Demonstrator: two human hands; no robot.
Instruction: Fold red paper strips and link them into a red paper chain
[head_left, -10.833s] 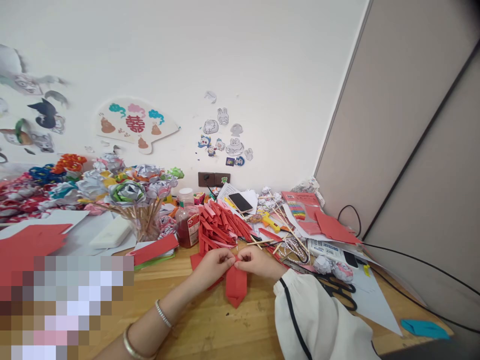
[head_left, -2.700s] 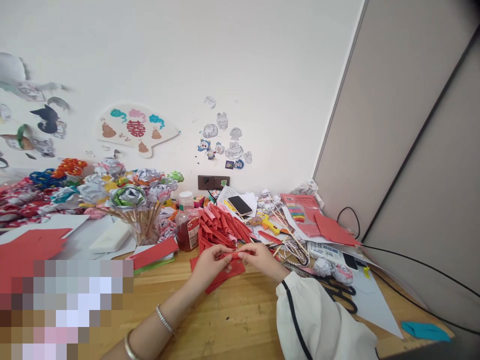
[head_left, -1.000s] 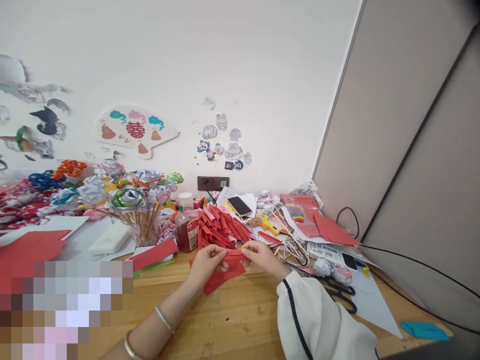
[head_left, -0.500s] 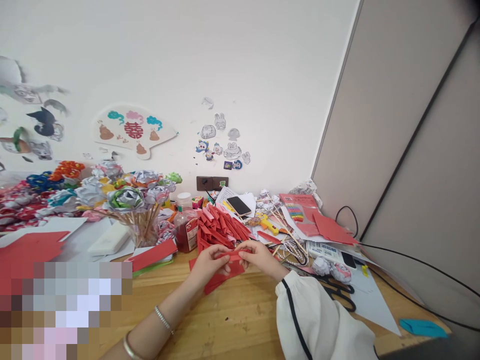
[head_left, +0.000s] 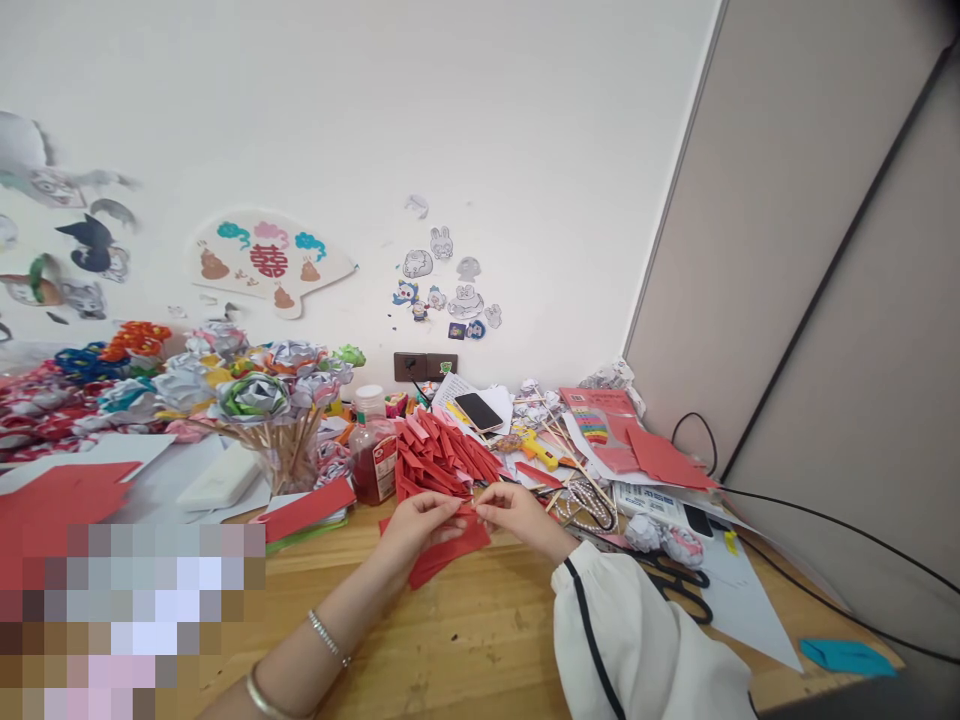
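Note:
Over the wooden table point(head_left: 375, 640), my left hand point(head_left: 424, 528) and my right hand point(head_left: 513, 515) meet fingertip to fingertip. Both are closed in a pinch on a small strip of red paper point(head_left: 468, 508), mostly covered by the fingers. Beneath them lies flat red paper point(head_left: 454, 552) on the tabletop. Just behind my hands is a heap of folded red paper strips point(head_left: 439, 455). A bottle of dark red liquid point(head_left: 371, 460) with a pale cap stands left of the heap.
Paper flowers point(head_left: 255, 397) and a holder of wooden sticks point(head_left: 289, 455) are at the left. To the right lie a yellow glue gun point(head_left: 541, 450), a bead string point(head_left: 589, 503), black-handled scissors point(head_left: 679, 585) and crumpled paper balls. A phone point(head_left: 478, 412) rests at the back.
My fingers have drawn closer around the red paper strip, so less of it shows between them. Both arms stay in nearly the same place.

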